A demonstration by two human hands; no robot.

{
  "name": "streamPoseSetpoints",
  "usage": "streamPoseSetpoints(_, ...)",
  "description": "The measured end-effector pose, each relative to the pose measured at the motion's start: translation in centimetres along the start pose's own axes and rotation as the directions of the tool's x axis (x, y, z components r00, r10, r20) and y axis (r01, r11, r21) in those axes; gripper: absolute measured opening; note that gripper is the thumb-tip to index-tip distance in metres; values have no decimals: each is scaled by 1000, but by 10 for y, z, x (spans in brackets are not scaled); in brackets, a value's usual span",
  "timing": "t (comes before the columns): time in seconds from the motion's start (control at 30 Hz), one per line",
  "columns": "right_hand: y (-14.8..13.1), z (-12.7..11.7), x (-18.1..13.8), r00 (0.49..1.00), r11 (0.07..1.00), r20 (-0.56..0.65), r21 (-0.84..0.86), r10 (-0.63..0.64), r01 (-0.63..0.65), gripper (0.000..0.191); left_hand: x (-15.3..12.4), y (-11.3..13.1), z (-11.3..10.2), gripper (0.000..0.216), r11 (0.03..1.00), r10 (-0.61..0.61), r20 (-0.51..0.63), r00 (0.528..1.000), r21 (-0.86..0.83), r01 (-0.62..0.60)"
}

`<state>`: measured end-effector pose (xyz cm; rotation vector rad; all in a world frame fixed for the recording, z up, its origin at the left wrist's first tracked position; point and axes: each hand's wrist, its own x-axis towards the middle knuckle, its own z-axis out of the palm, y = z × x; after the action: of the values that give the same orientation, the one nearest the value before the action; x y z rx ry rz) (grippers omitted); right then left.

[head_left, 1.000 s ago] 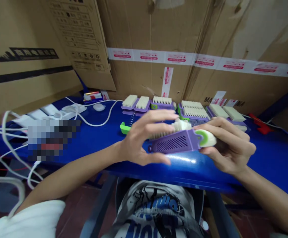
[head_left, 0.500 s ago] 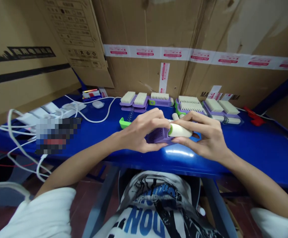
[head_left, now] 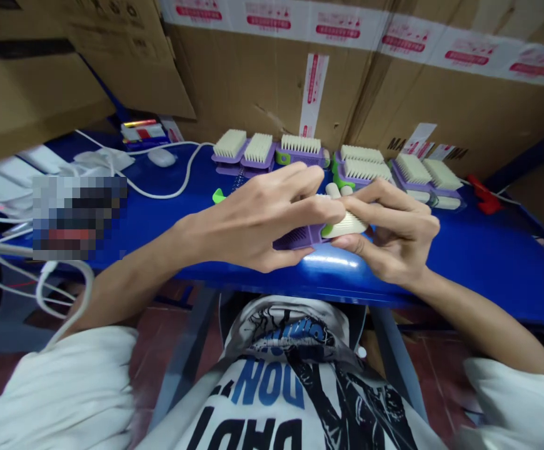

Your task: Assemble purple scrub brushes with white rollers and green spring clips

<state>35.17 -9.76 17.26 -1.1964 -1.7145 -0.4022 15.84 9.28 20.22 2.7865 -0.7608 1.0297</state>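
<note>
My left hand [head_left: 257, 219] and my right hand [head_left: 389, 234] are both closed around one purple slotted brush body [head_left: 297, 237] just above the front edge of the blue table [head_left: 478, 262]. A cream rounded handle piece [head_left: 347, 224] with a green collar sticks out of the purple body's right end, pinched between my right thumb and fingers. My left fingers wrap over the top of the purple body and hide most of it.
Several purple brushes with cream bristles [head_left: 366, 169] stand in a row at the table's back against cardboard boxes [head_left: 253, 81]. A green part [head_left: 218, 196] lies behind my left hand. White cables [head_left: 169, 187], a mouse [head_left: 162, 157] and power strips sit on the left.
The brush was lowered from mid-air to the table's front edge and my hands closed in over it. The view has tilted down and moved closer.
</note>
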Motion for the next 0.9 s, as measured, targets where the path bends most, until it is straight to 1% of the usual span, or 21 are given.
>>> streamPoseSetpoints(0.1,-8,4,6,998,998,-23,35,55,-54,40,5,-2,-5,35,998,47,-20,999,-34,-48)
streamPoseSetpoints(0.2,-21,4,27,989,989,-23,4,148,-148,42,9,-8,-19,38,996,51,-82,995,-62,-56)
streamPoseSetpoints(0.27,-29,5,47,981,982,-36,28,189,-188,35,11,-17,-32,47,994,-12,-115,993,-107,-1)
streamPoseSetpoints(0.33,-34,9,68,970,962,-34,138,242,-235,24,11,-27,-46,60,974,-130,-134,982,-201,102)
streamPoseSetpoints(0.37,-35,12,76,962,941,-31,215,272,-260,23,11,-32,-51,65,956,-189,-142,972,-251,150)
streamPoseSetpoints(0.4,-35,16,83,950,912,-12,285,312,-296,23,9,-38,-54,68,938,-236,-149,960,-292,185)
streamPoseSetpoints(0.43,-34,20,87,934,875,35,338,357,-347,23,6,-43,-54,71,926,-262,-156,952,-317,203)
streamPoseSetpoints(0.5,-32,27,91,898,810,120,395,423,-434,21,-1,-51,-50,76,930,-235,-161,959,-324,174)
streamPoseSetpoints(0.57,-29,29,90,875,788,179,382,449,-483,19,-9,-57,-39,83,943,-196,-150,969,-301,144)
streamPoseSetpoints(0.63,-28,25,90,884,820,197,333,423,-466,17,-15,-58,-28,88,952,-190,-147,971,-269,146)
streamPoseSetpoints(0.67,-28,20,90,895,851,219,286,389,-441,17,-18,-58,-22,87,957,-187,-152,971,-253,145)
streamPoseSetpoints(0.73,-28,7,93,899,922,321,146,299,-359,24,-20,-55,-12,84,968,-139,-174,975,-230,97)
streamPoseSetpoints(0.8,-28,-7,96,868,969,448,13,215,-247,31,-22,-51,-1,80,971,-88,-198,976,-234,40)
streamPoseSetpoints(0.83,-28,-12,97,847,981,499,-38,182,-189,31,-22,-50,4,79,968,-84,-207,975,-249,31)
streamPoseSetpoints(0.87,-27,-16,97,835,987,527,-77,158,-139,29,-22,-49,9,78,963,-100,-217,971,-268,39)
streamPoseSetpoints(0.9,-27,-18,96,835,989,531,-112,142,-97,27,-23,-49,14,77,957,-127,-225,966,-286,59)
